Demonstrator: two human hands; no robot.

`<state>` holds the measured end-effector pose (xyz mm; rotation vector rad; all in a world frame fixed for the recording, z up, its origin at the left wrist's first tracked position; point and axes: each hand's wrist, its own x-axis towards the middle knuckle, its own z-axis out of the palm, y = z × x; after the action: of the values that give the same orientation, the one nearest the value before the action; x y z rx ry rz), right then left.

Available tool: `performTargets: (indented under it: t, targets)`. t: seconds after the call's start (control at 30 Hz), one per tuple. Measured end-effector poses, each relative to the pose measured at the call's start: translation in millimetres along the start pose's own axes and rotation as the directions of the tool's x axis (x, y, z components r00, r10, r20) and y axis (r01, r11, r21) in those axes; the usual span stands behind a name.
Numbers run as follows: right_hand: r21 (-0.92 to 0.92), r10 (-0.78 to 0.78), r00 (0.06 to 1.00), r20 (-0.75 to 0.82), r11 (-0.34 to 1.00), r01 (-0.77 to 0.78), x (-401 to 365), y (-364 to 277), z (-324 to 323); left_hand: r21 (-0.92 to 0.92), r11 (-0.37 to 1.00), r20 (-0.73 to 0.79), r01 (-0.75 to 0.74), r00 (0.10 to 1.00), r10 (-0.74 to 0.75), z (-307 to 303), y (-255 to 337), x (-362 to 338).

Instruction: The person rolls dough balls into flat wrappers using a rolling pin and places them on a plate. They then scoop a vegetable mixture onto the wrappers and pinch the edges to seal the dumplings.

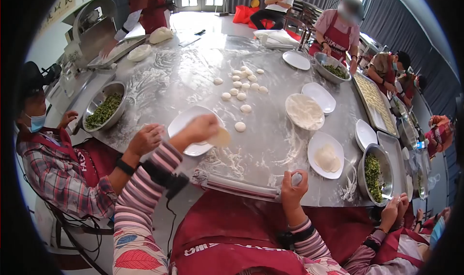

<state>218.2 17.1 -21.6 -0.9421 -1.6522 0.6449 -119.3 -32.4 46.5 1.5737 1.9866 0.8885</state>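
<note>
My left hand (200, 131), in a striped sleeve and smeared by motion, pinches a thin dough wrapper (221, 138). It is over the right side of a white plate (186, 116). At the table's near edge, my right hand (294, 192) is closed with its thumb up, around a greyish rounded thing I cannot make out. Several small dough pieces (245, 109) lie floured in the table's middle. To the right, a white plate (313, 154) bears flattened wrappers (327, 158). Behind it is a round dish of flour (304, 112).
A steel bowl of chopped green filling (104, 108) stands left, another (374, 176) right. A tray of rows of pieces (374, 101) lies along the right side. Co-workers sit close on my left (63, 164) and right (386, 246); others are across the table.
</note>
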Motion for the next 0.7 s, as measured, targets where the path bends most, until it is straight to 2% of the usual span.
performTargets:
  t: [0.03, 0.07, 0.13, 0.2, 0.27, 0.33, 0.4, 0.43, 0.5, 0.53, 0.6, 0.63, 0.67, 0.7]
  targets:
    - [0.016, 0.03, 0.999, 0.012, 0.999, -0.03, 1, 1, 1, 0.313, 0.95, -0.199, -0.007, 0.977, 0.073, -12, -4, 6]
    - [0.03, 0.059, 0.998, 0.024, 0.998, -0.059, 2, 1, 1, 0.353, 0.935, -0.28, 0.024, 0.956, 0.082, -17, -5, 12]
    - [0.01, 0.019, 1.0, 0.01, 1.0, -0.019, 6, -7, 2, 0.339, 0.941, -0.226, 0.021, 0.972, 0.06, -7, -11, 38]
    - [-0.021, -0.024, 1.0, -0.006, 0.999, 0.024, 8, -11, 2, 0.208, 0.978, -0.082, -0.013, 0.996, 0.031, 23, -8, 60]
    - [-0.035, -0.044, 0.999, -0.01, 0.998, 0.044, 7, -11, 1, 0.337, 0.937, -0.016, -0.093, 0.994, 0.105, 58, 3, 71]
    - [-0.028, -0.03, 1.0, 0.003, 0.999, 0.03, 2, -6, -2, 0.313, 0.946, -0.044, -0.077, 0.994, 0.095, 82, 12, 70]
    - [-0.022, 0.002, 1.0, 0.018, 1.0, -0.001, -5, -2, -6, 0.479, 0.878, -0.15, 0.025, 0.987, 0.054, 99, 21, 68]
    - [-0.001, 0.002, 1.0, 0.015, 1.0, -0.002, -7, -1, -6, 0.474, 0.881, -0.132, 0.021, 0.99, 0.048, 104, 24, 63]
    - [0.029, 0.003, 1.0, 0.007, 1.0, -0.003, -8, -6, -6, 0.297, 0.955, 0.048, -0.022, 0.999, 0.009, 104, 32, 52]
    - [0.027, 0.016, 1.0, 0.001, 1.0, -0.016, -5, -5, -6, 0.301, 0.953, 0.062, -0.026, 0.998, 0.008, 105, 36, 44]
    - [-0.002, -0.033, 0.998, 0.046, 0.999, 0.033, 6, -3, -2, 0.031, 0.997, 0.242, -0.069, 0.969, 0.06, 112, 42, 23]
    - [-0.001, -0.026, 0.999, 0.042, 1.0, 0.026, 16, -10, 2, -0.053, 0.997, 0.214, -0.054, 0.975, 0.064, 118, 44, 14]
    - [-0.034, -0.129, 0.992, 0.015, 0.991, 0.129, 30, -20, 7, -0.048, 0.997, 0.222, -0.054, 0.973, 0.064, 123, 46, 9]
    - [-0.072, -0.233, 0.972, -0.008, 0.97, 0.232, 43, -27, 13, -0.122, 0.992, 0.248, -0.033, 0.967, 0.062, 126, 48, 6]
